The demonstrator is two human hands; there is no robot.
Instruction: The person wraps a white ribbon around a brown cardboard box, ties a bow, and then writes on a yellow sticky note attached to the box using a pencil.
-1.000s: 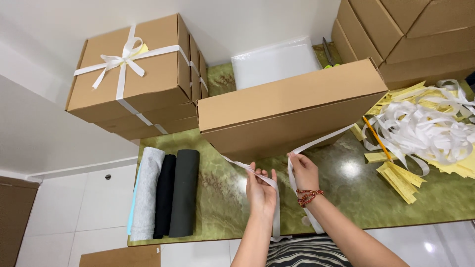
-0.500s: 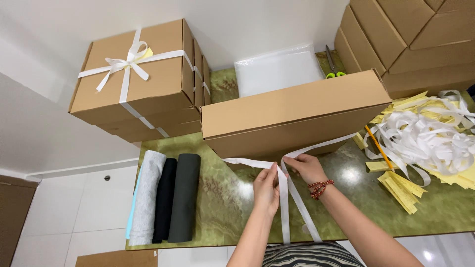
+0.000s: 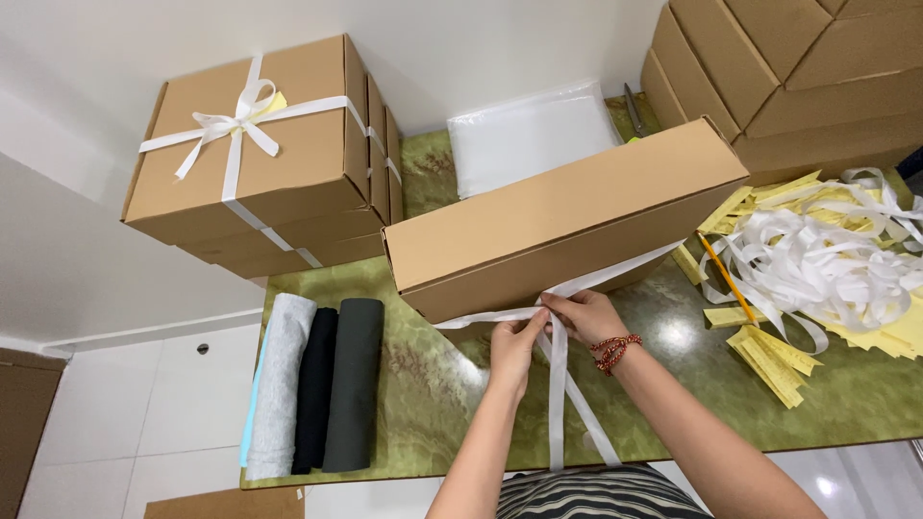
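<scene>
Fingers (image 3: 538, 317) of both our hands now pinch the ribbon (image 3: 558, 384) together at the box's (image 3: 558, 216) six-o'clock edge, ends crossed.

**Boxes crowd a counter**

A cardboard box (image 3: 558, 226) sits mid-counter (image 3: 433, 384), ribbon (image 3: 562, 384) crossing at its near edge. Left of it stand tied boxes (image 3: 260, 159); before those lie three rolled cloths (image 3: 312, 384). A ribbon heap (image 3: 827, 259) lies right, with stacked boxes (image 3: 798, 77) behind it.
</scene>
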